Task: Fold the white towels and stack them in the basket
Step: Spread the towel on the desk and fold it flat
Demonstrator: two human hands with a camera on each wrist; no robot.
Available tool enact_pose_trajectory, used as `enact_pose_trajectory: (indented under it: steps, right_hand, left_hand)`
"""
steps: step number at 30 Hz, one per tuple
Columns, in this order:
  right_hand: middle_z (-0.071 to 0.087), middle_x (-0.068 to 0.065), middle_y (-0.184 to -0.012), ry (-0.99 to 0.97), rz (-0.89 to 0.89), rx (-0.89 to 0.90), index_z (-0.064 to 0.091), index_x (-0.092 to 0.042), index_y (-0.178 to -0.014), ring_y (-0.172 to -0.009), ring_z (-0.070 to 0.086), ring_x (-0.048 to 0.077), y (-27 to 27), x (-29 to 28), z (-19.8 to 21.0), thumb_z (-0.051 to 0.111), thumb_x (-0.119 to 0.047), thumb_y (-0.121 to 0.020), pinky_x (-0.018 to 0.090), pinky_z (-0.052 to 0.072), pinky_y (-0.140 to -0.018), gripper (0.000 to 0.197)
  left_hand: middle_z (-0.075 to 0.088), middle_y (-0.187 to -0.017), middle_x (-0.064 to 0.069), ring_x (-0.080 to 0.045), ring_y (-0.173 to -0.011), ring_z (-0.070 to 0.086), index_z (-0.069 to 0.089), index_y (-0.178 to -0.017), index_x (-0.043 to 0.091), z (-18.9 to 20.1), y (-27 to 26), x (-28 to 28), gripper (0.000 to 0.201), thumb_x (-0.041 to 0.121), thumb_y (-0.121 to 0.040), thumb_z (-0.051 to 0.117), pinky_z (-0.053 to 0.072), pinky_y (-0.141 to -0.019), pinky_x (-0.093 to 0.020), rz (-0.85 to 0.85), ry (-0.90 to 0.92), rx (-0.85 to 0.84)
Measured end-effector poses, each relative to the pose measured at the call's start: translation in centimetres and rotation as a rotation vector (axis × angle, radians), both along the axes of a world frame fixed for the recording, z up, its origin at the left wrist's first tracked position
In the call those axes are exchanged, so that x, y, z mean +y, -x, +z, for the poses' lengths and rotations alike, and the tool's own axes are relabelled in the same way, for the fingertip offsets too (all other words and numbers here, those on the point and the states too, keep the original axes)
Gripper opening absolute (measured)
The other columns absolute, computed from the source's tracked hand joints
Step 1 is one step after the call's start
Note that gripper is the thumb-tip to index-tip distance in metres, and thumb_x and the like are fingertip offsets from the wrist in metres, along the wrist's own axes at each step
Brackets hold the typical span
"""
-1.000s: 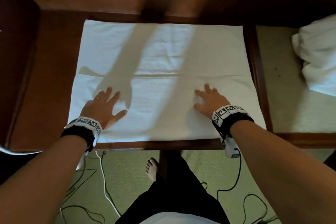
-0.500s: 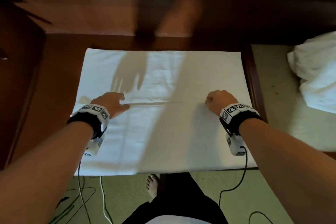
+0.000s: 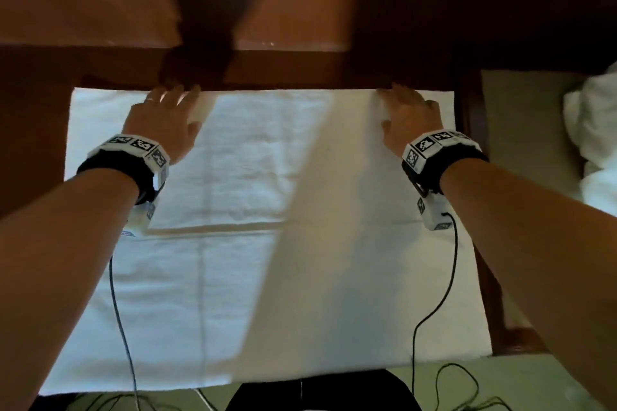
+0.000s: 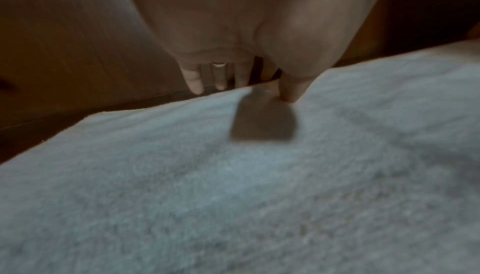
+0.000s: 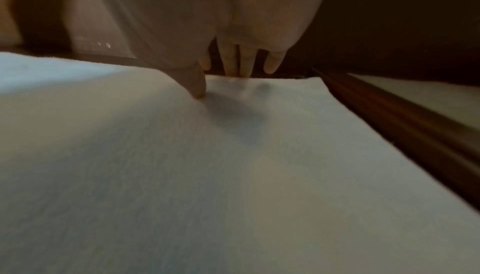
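A white towel [image 3: 267, 277] lies spread flat over the dark wooden table [image 3: 33, 143], with a fold line across its middle. Both my hands are at its far edge. My left hand [image 3: 167, 107] has its thumb on top of the towel [image 4: 233, 175] and its fingers [image 4: 194, 81] over the edge, pinching a small raised bit of cloth. My right hand [image 3: 404, 103] grips the far edge near the right corner the same way, its thumb pressed into the towel [image 5: 233, 175] and its fingers [image 5: 244, 65] dropping behind the edge. No basket is in view.
A heap of unfolded white towels [image 3: 594, 130] lies on a beige surface to the right, beyond the table's raised wooden rim [image 3: 467, 130]. A wooden wall panel [image 3: 83, 3] stands just behind the far edge. Cables [image 3: 447, 377] trail over the green floor near my legs.
Both hands slid from the near half of the towel, past the middle fold line, up to its far edge and took hold of it. The head view tilted closer.
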State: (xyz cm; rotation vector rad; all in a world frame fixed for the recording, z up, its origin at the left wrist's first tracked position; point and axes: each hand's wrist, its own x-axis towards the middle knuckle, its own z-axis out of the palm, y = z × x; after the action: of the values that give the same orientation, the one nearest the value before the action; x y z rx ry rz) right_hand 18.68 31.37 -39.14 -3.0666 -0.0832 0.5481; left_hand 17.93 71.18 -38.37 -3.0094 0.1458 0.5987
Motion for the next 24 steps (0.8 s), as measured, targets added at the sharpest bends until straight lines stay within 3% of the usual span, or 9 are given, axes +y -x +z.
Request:
enact_pose_trajectory:
  steps: [3,6,10,13,16,18,20,22,24]
  right_hand:
    - [0.051,0.012,-0.136,-0.055,-0.002,-0.132,0.045,-0.021,-0.142,-0.125,0.046,0.034,0.5,-0.1,-0.9,0.060,-0.011,-0.087,0.049,0.032,-0.101,0.058]
    - [0.055,0.015,-0.119,-0.046,0.007,-0.194,0.058,-0.014,-0.126,-0.112,0.049,0.037,0.8,-0.3,-0.9,0.062,-0.012,-0.084,0.049,0.034,-0.094,0.042]
    - [0.055,0.016,-0.116,-0.046,0.030,-0.157,0.064,-0.006,-0.109,-0.109,0.050,0.038,-0.3,-0.9,1.7,0.060,-0.014,-0.088,0.048,0.033,-0.096,0.023]
    - [0.062,0.015,-0.106,-0.098,0.032,-0.158,0.062,-0.007,-0.108,-0.102,0.058,0.037,-0.4,-1.0,4.5,0.055,-0.014,-0.092,0.045,0.036,-0.095,0.019]
    - [0.060,0.009,-0.079,-0.139,-0.011,-0.184,0.060,-0.011,-0.106,-0.085,0.063,0.037,1.2,-1.1,7.0,0.053,-0.018,-0.095,0.045,0.043,-0.091,0.015]
    - [0.058,0.003,-0.073,-0.100,0.004,-0.192,0.059,-0.014,-0.105,-0.078,0.062,0.034,3.1,-1.1,8.4,0.052,-0.023,-0.095,0.044,0.040,-0.091,0.015]
    - [0.059,-0.001,-0.071,-0.051,0.016,-0.181,0.057,-0.020,-0.102,-0.073,0.058,0.028,5.6,-1.0,9.8,0.050,-0.028,-0.096,0.042,0.034,-0.093,0.012]
    - [0.056,-0.004,-0.068,-0.028,0.011,-0.182,0.054,-0.024,-0.096,-0.071,0.055,0.024,8.5,-0.8,11.1,0.049,-0.030,-0.097,0.042,0.031,-0.095,0.009]
    - [0.051,-0.007,-0.065,-0.019,0.007,-0.203,0.052,-0.023,-0.090,-0.069,0.054,0.023,11.8,-0.5,12.0,0.048,-0.031,-0.097,0.042,0.029,-0.095,0.012]
  left_hand:
    - [0.056,-0.125,-0.026,-0.049,-0.110,0.053,0.045,-0.143,0.012,-0.3,0.2,0.2,0.052,0.028,-0.095,0.058,0.045,-0.084,-0.056,-0.056,-0.034,-0.087]
    - [0.058,-0.097,-0.025,-0.046,-0.090,0.056,0.061,-0.113,0.004,0.2,0.4,0.1,0.029,0.024,-0.092,0.063,0.042,-0.082,-0.054,-0.113,-0.072,-0.165]
    - [0.061,-0.088,-0.023,-0.043,-0.084,0.060,0.057,-0.094,0.002,2.3,0.4,0.2,0.019,0.021,-0.094,0.061,0.041,-0.090,-0.052,-0.067,0.037,-0.117]
    - [0.060,-0.075,-0.015,-0.038,-0.071,0.059,0.047,-0.094,0.015,4.7,0.7,1.2,0.015,0.028,-0.098,0.053,0.050,-0.071,-0.047,0.043,0.193,-0.018]
    - [0.060,-0.067,-0.004,-0.028,-0.061,0.059,0.046,-0.084,0.023,7.7,1.9,2.4,0.024,0.041,-0.099,0.052,0.045,-0.059,-0.037,0.057,0.217,-0.006]
    - [0.060,-0.062,0.001,-0.021,-0.060,0.059,0.050,-0.076,0.021,9.5,3.1,2.8,0.036,0.049,-0.098,0.051,0.038,-0.061,-0.034,-0.002,0.163,-0.020]
    - [0.059,-0.071,0.003,-0.024,-0.073,0.060,0.047,-0.070,0.024,11.1,5.0,3.0,0.042,0.056,-0.097,0.046,0.037,-0.072,-0.037,-0.101,0.043,-0.062]
    - [0.060,-0.084,0.000,-0.028,-0.089,0.063,0.045,-0.072,0.027,12.3,7.5,3.3,0.039,0.059,-0.096,0.044,0.038,-0.082,-0.041,-0.183,-0.061,-0.124]
    - [0.063,-0.088,-0.003,-0.031,-0.092,0.063,0.053,-0.078,0.027,13.1,10.6,3.7,0.035,0.057,-0.094,0.048,0.039,-0.084,-0.042,-0.217,-0.103,-0.186]
